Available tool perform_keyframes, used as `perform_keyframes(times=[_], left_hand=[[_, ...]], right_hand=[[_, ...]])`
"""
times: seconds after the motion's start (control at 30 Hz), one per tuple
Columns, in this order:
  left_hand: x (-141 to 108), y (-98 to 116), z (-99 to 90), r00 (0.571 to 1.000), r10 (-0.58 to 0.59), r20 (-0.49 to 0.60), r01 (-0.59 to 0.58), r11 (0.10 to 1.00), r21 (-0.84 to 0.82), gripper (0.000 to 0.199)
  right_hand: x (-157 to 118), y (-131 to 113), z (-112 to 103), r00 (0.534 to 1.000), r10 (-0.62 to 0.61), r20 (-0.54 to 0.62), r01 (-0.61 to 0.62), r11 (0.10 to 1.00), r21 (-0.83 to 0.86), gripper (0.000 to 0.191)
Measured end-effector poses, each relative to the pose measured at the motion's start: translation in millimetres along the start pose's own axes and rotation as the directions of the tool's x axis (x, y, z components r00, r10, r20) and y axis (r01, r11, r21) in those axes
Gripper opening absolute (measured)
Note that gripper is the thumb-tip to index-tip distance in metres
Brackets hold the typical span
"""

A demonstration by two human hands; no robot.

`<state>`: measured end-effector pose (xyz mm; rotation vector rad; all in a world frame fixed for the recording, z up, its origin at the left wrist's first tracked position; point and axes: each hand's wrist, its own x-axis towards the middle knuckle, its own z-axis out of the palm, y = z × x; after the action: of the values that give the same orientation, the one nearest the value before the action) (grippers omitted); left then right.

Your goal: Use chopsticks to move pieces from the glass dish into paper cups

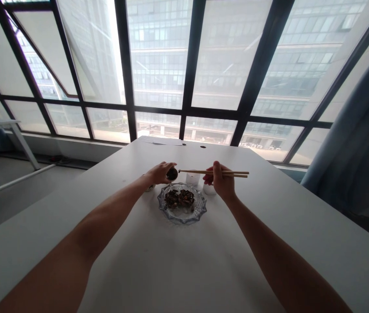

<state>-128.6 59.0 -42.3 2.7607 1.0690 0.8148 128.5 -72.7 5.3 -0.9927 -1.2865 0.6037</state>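
My left hand (158, 173) is closed around a small cup-like container (172, 174), tilted so its dark round mouth faces me. A pair of wooden chopsticks (233, 173) lies in the grip of my right hand (223, 180), level and pointing left. Their tips are just right of the container's mouth, with a tiny dark bit at the end that is too small to name. Below both hands stands a scalloped clear glass dish (182, 220). Dark brown dried pieces (179, 198) lie in it in two clumps.
A white cup (192, 177) stands behind the dish, and another white cup (209, 188) is partly hidden by my right hand. Under my left wrist shows part of another container (150, 188). The white table (184, 269) reaches toward large windows; a blue curtain (354, 113) hangs right.
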Motion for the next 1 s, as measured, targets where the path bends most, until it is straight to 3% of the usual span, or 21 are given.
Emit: perform_keyframes(times=[0.2,0.3,0.43,0.57,0.73,0.8,1.0], left_hand=[[-3,8,-0.6,0.996,0.078,-0.053,-0.078,0.997,0.008,0.080],[-4,8,-2.0,0.993,0.104,-0.057,-0.104,0.995,0.009,0.079],[-5,9,-3.4,0.993,0.107,-0.045,-0.106,0.994,0.021,0.076],[-5,11,-3.2,0.997,0.056,-0.053,-0.057,0.998,-0.004,0.074],[-6,6,-2.0,0.998,-0.036,-0.050,0.037,0.999,0.007,0.077],[-8,3,-1.8,0.995,-0.087,-0.041,0.087,0.996,0.003,0.079],[-11,1,-1.0,0.973,-0.232,-0.016,0.232,0.972,0.021,0.085]], right_hand=[[-17,13,11,0.987,-0.147,0.062,0.153,0.984,-0.091,0.056],[-20,25,14,0.955,-0.220,0.199,0.255,0.951,-0.173,0.048],[-21,29,16,0.917,-0.211,0.339,0.299,0.925,-0.233,0.048],[-21,20,15,0.950,-0.190,0.246,0.247,0.942,-0.225,0.052],[-14,3,9,0.986,-0.067,0.151,0.082,0.992,-0.096,0.064],[-11,-5,7,0.980,-0.011,0.201,0.024,0.998,-0.063,0.068],[-13,-19,7,0.901,0.085,0.425,-0.039,0.992,-0.116,0.067]])
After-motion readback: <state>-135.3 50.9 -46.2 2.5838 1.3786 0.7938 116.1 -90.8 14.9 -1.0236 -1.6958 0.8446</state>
